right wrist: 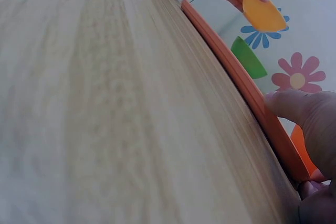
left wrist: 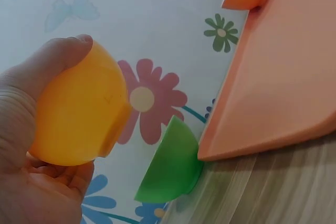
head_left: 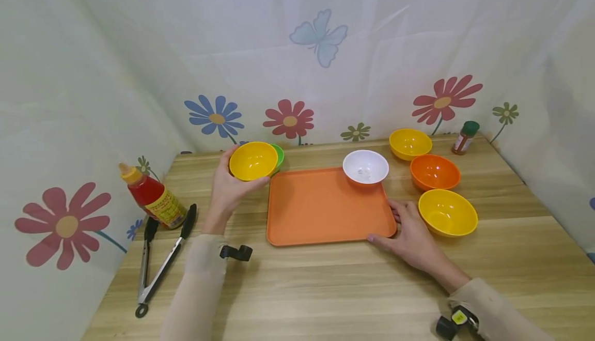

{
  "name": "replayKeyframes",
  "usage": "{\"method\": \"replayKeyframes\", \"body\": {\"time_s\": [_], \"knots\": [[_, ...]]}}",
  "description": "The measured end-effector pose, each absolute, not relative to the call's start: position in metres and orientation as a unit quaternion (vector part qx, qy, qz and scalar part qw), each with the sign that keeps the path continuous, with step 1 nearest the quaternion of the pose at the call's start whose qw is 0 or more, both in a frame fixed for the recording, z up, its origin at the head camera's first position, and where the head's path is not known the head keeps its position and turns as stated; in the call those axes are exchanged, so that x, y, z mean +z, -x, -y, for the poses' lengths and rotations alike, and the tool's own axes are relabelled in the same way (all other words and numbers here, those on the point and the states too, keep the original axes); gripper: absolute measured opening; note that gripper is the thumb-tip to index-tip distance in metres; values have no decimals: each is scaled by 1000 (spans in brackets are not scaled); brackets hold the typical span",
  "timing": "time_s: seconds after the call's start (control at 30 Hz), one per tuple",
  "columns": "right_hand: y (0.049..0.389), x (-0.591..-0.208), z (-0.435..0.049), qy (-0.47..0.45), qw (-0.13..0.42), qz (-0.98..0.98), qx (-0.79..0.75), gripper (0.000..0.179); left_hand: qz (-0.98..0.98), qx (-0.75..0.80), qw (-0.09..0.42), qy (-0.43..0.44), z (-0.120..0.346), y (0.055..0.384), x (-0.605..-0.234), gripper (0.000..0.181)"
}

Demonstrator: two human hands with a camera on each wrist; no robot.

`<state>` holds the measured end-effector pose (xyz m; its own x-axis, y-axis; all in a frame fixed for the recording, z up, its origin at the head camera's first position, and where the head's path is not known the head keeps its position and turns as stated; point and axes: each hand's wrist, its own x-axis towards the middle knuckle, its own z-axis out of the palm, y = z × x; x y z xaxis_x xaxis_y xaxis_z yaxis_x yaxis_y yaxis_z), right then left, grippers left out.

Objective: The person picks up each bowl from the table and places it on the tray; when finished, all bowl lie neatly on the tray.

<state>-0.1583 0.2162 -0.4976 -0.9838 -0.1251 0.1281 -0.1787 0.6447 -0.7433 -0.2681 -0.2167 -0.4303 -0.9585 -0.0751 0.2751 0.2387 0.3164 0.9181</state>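
My left hand [head_left: 228,186] grips a yellow bowl [head_left: 253,161] by its side, raised in front of a green bowl [head_left: 280,156]. In the left wrist view the thumb lies along the held yellow bowl [left wrist: 79,108] and fingers curl beneath. The green bowl [left wrist: 173,163] stands beside the tray's far left corner. My right hand [head_left: 411,237] holds the near right corner of an orange tray [head_left: 325,212], thumb at the front edge and fingers at the right side. A bowl with a white inside [head_left: 365,167] sits at the tray's far right corner, orange showing beneath it.
Right of the tray stand a far yellow bowl [head_left: 410,143], an orange bowl [head_left: 435,172] and a near yellow bowl [head_left: 448,213]. A green-capped shaker [head_left: 465,138] is behind them. To the left are a red sauce bottle [head_left: 155,199] and open tongs [head_left: 160,268]. A flowered curtain encloses the table.
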Motion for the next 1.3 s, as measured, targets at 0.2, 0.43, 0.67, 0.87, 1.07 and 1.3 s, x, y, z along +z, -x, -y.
{"method": "replayKeyframes", "body": {"time_s": [0.2, 0.43, 0.67, 0.87, 1.07, 1.3], "knots": [[158, -497, -216, -80, 27, 907, 412, 112, 798, -586, 124, 66, 201, 271, -431, 113], [158, -496, -216, -77, 23, 907, 412, 113, 801, -585, 109, 67, 184, 272, -429, 113], [158, -497, -216, -80, 28, 907, 412, 113, 795, -596, 89, 71, 168, 277, -432, 115], [159, -497, -216, -82, 29, 907, 412, 113, 800, -590, 86, 75, 155, 279, -434, 112], [158, -496, -216, -80, 27, 909, 408, 112, 804, -585, 75, 78, 144, 281, -436, 112], [158, -496, -216, -77, 23, 910, 406, 112, 814, -570, 67, 89, 131, 286, -443, 111]]}}
